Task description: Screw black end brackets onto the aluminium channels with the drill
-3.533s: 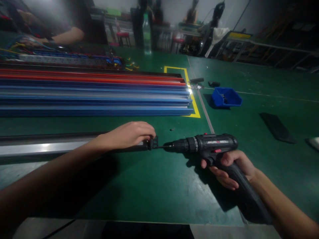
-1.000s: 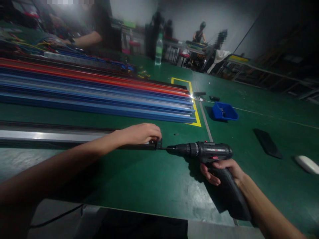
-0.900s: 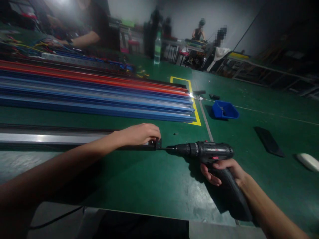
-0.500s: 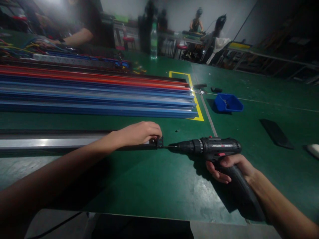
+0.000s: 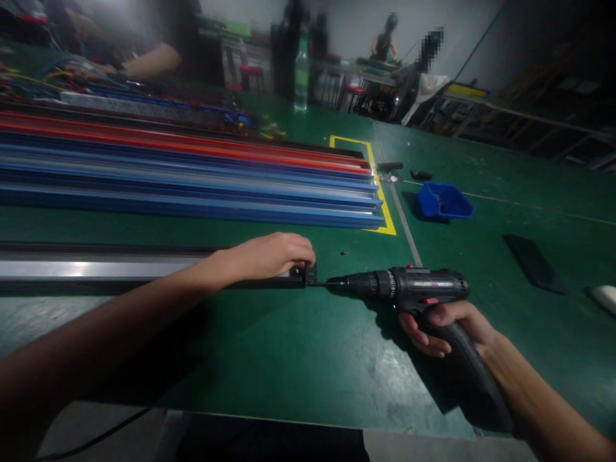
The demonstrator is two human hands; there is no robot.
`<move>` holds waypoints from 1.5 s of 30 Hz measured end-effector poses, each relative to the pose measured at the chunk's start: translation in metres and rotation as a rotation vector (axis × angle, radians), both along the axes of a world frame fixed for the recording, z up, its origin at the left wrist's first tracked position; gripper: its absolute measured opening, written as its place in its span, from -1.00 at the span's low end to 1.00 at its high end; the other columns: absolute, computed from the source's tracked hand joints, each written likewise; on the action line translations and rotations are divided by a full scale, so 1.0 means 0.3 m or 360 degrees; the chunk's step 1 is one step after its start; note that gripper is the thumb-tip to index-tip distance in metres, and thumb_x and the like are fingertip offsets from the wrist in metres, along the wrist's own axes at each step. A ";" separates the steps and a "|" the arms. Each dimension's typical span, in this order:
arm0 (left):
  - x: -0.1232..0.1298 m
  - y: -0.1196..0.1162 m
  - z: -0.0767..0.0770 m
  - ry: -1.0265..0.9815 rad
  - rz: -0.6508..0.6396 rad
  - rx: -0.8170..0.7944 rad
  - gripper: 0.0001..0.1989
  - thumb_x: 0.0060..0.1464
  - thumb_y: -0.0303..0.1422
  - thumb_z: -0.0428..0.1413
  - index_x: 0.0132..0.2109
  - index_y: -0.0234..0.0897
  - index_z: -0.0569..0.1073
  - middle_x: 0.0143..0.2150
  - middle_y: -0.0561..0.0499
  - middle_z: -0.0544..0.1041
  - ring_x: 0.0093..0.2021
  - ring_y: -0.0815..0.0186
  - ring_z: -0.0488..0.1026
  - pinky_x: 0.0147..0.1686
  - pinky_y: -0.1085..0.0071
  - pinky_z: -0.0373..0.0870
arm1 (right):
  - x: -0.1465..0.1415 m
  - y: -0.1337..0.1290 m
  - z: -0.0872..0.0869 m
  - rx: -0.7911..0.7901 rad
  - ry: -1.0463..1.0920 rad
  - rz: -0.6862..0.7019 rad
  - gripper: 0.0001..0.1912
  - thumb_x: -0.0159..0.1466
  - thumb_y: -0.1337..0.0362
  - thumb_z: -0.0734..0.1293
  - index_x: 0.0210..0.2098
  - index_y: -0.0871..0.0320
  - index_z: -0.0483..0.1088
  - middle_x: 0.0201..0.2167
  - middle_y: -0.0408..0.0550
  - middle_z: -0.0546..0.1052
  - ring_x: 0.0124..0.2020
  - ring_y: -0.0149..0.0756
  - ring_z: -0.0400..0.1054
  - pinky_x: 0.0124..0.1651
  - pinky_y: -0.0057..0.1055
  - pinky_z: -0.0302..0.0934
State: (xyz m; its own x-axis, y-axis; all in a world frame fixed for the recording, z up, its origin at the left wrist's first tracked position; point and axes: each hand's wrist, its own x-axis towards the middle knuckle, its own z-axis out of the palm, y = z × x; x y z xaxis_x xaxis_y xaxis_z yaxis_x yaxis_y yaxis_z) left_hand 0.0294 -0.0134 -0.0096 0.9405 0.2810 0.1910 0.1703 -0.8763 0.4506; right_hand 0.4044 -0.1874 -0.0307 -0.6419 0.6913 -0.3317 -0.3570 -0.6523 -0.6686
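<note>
- My left hand [image 5: 274, 255] is closed, with its fingers curled on the small black end piece [image 5: 311, 274] at the right end of the long black and silver metal bar [image 5: 120, 269].
- The bar lies flat on the green worktop [image 5: 289, 366] and runs out of my view on the left.
- My right hand [image 5: 450, 324] is wrapped around the handle of the black power drill with red buttons [image 5: 423, 282]. The drill points left.
- The thin metal bit [image 5: 332, 283] reaches the end piece, near my left fingers. The tip is too small to tell what it pushes on.
- If I let the drill tip, I think the bit could slip off and poke my fingers.
- If my left hand holds too loosely, the end piece could twist or the bar could slide.
- If I push crooked or too hard, the bit could scratch the end piece.
- 1 tiny dark part [image 5: 344, 253] lies behind the drill's nose. A bump could knock it away.
- The blue plastic bin [image 5: 445, 201] sits farther back, so a knock there seems less likely.
</note>
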 end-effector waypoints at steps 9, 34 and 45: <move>-0.003 -0.002 0.000 -0.0013 0.0012 -0.0014 -0.78 0.31 -0.53 0.07 -0.12 -0.21 0.59 -0.10 -0.05 0.61 -0.05 0.24 0.52 -0.03 0.34 0.37 | -0.006 0.000 0.008 -0.0004 -0.0105 -0.0023 -0.62 0.17 0.25 0.36 -0.16 0.44 0.62 -0.40 0.13 0.55 -0.64 -0.46 0.23 -0.51 -0.49 0.25; -0.005 0.005 -0.006 -0.0036 -0.0008 -0.0077 -0.74 0.31 -0.54 0.04 -0.11 -0.19 0.61 -0.09 -0.06 0.60 -0.04 0.24 0.51 -0.03 0.32 0.39 | -0.003 -0.007 0.007 -0.0005 -0.0143 -0.0017 -0.67 0.15 0.23 0.40 -0.21 0.38 0.60 -0.44 0.07 0.52 -0.64 -0.49 0.18 -0.51 -0.53 0.28; -0.006 0.008 -0.012 -0.0024 -0.0009 -0.0010 -0.74 0.32 -0.55 0.03 -0.10 -0.19 0.59 -0.09 -0.05 0.59 -0.04 0.25 0.51 -0.03 0.36 0.36 | 0.001 -0.002 0.006 0.0000 -0.0095 -0.0014 -0.63 0.17 0.26 0.38 -0.15 0.44 0.61 -0.41 0.11 0.53 -0.62 -0.48 0.23 -0.48 -0.50 0.28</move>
State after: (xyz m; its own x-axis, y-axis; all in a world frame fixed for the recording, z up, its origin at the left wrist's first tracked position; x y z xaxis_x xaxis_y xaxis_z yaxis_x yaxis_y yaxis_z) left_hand 0.0275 -0.0109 -0.0132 0.9390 0.2772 0.2035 0.1586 -0.8742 0.4588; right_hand 0.4047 -0.1880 -0.0290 -0.6147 0.6970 -0.3692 -0.3221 -0.6491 -0.6891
